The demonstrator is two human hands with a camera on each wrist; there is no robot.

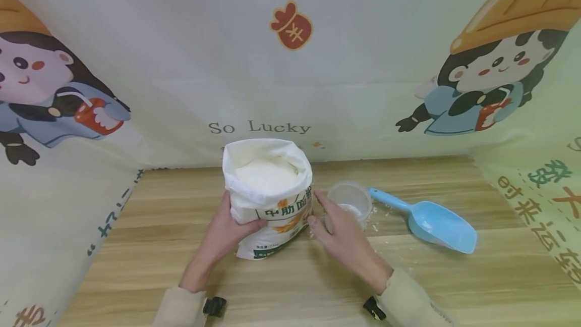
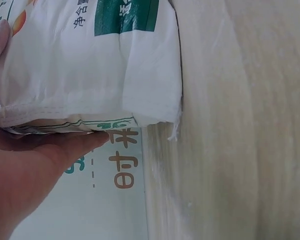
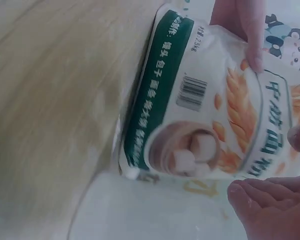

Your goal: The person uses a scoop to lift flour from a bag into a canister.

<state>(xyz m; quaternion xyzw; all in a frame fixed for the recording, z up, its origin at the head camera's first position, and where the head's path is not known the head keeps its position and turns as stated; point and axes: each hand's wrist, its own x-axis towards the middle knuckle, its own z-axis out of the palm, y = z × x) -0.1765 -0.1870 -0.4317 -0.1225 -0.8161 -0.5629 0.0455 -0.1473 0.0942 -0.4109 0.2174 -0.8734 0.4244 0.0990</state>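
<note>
An open white bag of flour stands upright on the table in the head view, its top rolled outward and the flour showing inside. My left hand grips its left side, thumb across the printed front and fingers round the side. The left wrist view shows those fingers along the bag's side, near its stitched bottom corner. At the right edge is my right hand, thumb at the front and fingers along the side. In the right wrist view the bag's front shows wheat ears and a barcode.
Just right of the bag stands a clear plastic tub with some white flour in it. A light blue scoop lies farther right, its handle toward the tub. Flour is scattered between them. A printed cloth walls the wooden table.
</note>
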